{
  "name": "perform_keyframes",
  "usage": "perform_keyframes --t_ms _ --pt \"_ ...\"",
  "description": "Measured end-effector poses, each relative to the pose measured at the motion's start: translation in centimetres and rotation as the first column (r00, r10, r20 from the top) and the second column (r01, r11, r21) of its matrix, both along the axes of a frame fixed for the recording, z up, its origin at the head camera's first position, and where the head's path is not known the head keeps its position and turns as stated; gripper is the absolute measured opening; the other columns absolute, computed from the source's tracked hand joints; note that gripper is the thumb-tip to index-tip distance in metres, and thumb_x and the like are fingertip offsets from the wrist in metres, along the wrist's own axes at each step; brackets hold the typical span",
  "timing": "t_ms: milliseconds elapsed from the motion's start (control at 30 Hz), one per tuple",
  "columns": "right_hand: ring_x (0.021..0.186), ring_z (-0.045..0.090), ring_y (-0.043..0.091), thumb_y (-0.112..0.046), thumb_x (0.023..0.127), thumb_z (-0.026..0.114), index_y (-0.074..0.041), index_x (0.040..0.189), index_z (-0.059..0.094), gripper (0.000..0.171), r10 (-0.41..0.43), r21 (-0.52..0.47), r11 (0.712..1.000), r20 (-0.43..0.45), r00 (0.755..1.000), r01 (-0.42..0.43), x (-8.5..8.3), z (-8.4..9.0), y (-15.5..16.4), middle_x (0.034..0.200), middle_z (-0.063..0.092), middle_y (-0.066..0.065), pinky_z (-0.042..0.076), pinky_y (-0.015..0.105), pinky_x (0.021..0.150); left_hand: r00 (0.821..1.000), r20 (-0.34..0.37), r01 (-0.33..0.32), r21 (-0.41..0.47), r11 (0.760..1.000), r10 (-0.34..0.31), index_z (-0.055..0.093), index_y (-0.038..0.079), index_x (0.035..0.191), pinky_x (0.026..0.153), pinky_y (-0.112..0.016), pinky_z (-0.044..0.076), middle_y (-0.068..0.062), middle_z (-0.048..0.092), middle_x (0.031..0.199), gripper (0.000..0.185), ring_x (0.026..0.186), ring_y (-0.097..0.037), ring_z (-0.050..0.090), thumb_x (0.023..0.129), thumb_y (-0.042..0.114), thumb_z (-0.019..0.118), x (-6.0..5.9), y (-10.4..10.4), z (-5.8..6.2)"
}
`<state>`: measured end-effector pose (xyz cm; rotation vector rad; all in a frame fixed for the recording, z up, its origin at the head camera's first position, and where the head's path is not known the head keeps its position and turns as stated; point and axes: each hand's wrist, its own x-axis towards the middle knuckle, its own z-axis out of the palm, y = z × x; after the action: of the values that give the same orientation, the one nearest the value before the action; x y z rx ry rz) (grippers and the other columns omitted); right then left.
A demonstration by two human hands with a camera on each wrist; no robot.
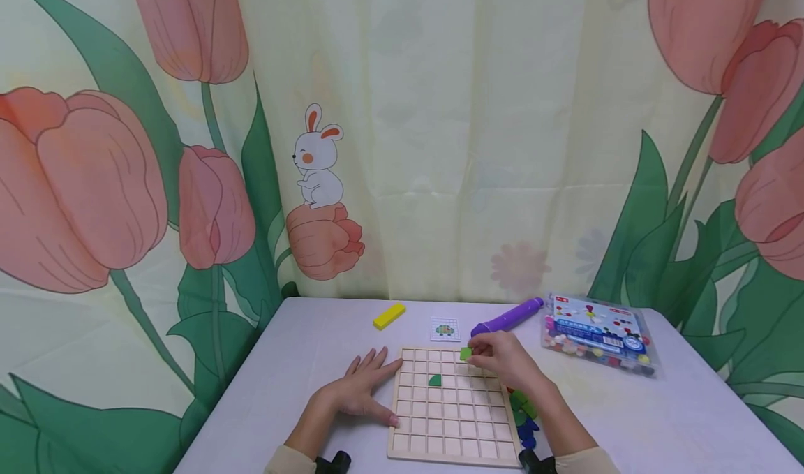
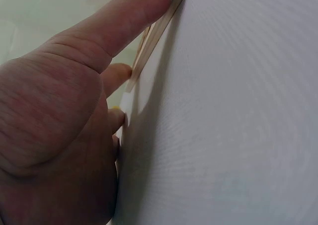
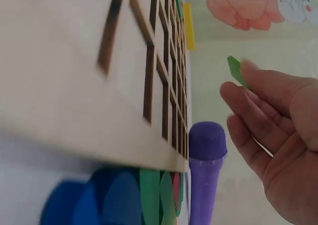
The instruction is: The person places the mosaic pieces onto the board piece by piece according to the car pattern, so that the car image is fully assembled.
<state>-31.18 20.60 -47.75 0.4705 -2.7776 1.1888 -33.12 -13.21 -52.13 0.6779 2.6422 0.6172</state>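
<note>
Showing only an early stage, by my judgement: one green quarter-round piece (image 1: 435, 380) sits in a cell toward the far left of the wooden grid board (image 1: 452, 460), and the other cells in view are bare. A second, light green piece (image 1: 465, 354) is pinched between thumb and fingertip of the right hand (image 1: 502, 359), just over the board's far right corner and clear of the grid in the right wrist view; thin and flat, its outline probably square, though it shows there nearly edge-on. Hands apart. Left hand (image 1: 361, 390) has its fingers spread, thumb and forefinger touching the board's left edge. Left to use, seemingly: loose green and blue pieces (image 1: 523, 410), smooth and flat, heaped along the board's right side. Beyond the far edge, a small card (image 1: 445, 329) bears a printed grid with a mostly green figure of more parts than the board holds. Board is pale wood, raised slats making square cells. Also on the white cloth-like tabletop (image 1: 678, 418): a yellow bar (image 1: 389, 316), a purple microphone-shaped thing (image 1: 511, 317) with rounded head, and a clear plastic case (image 1: 599, 331) of small coloured parts.
</note>
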Motion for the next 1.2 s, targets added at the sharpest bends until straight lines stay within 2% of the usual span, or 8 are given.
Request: perform_keyframes --t_ms 200,467,800,967,1200 --pt "0.079 0.062 0.013 -0.016 0.088 0.084 -0.007 0.107 0.079 0.022 0.046 -0.006 0.999 0.015 0.999 -0.046 0.0 0.2 -0.9 0.087 0.071 -0.003 0.054 0.021 0.069 1.000 -0.001 0.003 0.000 1.000 -0.003 0.031 0.038 0.164 0.129 -0.064 0.000 -0.010 0.011 0.176 0.113 0.164 -0.034 0.001 0.070 0.074 0.082 0.1 0.1 -0.1" --pt "0.076 0.057 0.011 -0.017 0.088 0.084 -0.008 0.105 0.079 0.020 0.100 -0.003 0.995 0.024 0.995 -0.100 -0.1 -0.7 -1.7 0.084 0.068 -0.005 0.050 0.021 0.066 1.000 -0.010 0.008 0.004 1.000 -0.007 0.031 0.037 0.164 0.129 -0.065 0.002 -0.011 0.013 0.176 0.112 0.164 -0.035 0.002 0.070 0.073 0.082 0.2 0.0 0.1" --pt "0.075 0.056 0.013 -0.014 0.088 0.083 -0.007 0.105 0.078 0.020 0.153 -0.020 0.988 0.134 0.979 -0.152 -0.1 -1.5 -1.9 0.081 0.065 -0.003 0.046 0.021 0.061 1.000 -0.011 0.005 0.009 1.000 -0.005 0.032 0.037 0.164 0.128 -0.065 0.002 -0.012 0.013 0.176 0.112 0.164 -0.036 0.002 0.070 0.073 0.082 0.2 0.1 -0.1" --pt "0.074 0.056 0.011 -0.015 0.088 0.083 -0.008 0.103 0.077 0.017 0.179 -0.008 0.984 0.131 0.975 -0.179 -0.1 -1.9 -1.7 0.081 0.066 -0.003 0.046 0.021 0.062 1.000 -0.014 0.008 0.013 1.000 -0.008 0.032 0.038 0.163 0.128 -0.065 0.002 -0.011 0.014 0.176 0.111 0.164 -0.036 0.002 0.070 0.072 0.083 0.3 0.1 -0.1" --pt "0.072 0.052 0.009 -0.018 0.087 0.085 -0.010 0.101 0.077 0.017 0.172 0.040 0.984 0.098 0.980 -0.176 0.0 -2.1 -2.2 0.079 0.063 -0.005 0.042 0.023 0.062 1.000 -0.005 0.009 0.020 1.000 -0.009 0.032 0.038 0.163 0.129 -0.064 0.001 -0.011 0.013 0.176 0.113 0.164 -0.035 0.001 0.069 0.074 0.082 0.2 0.0 0.0"
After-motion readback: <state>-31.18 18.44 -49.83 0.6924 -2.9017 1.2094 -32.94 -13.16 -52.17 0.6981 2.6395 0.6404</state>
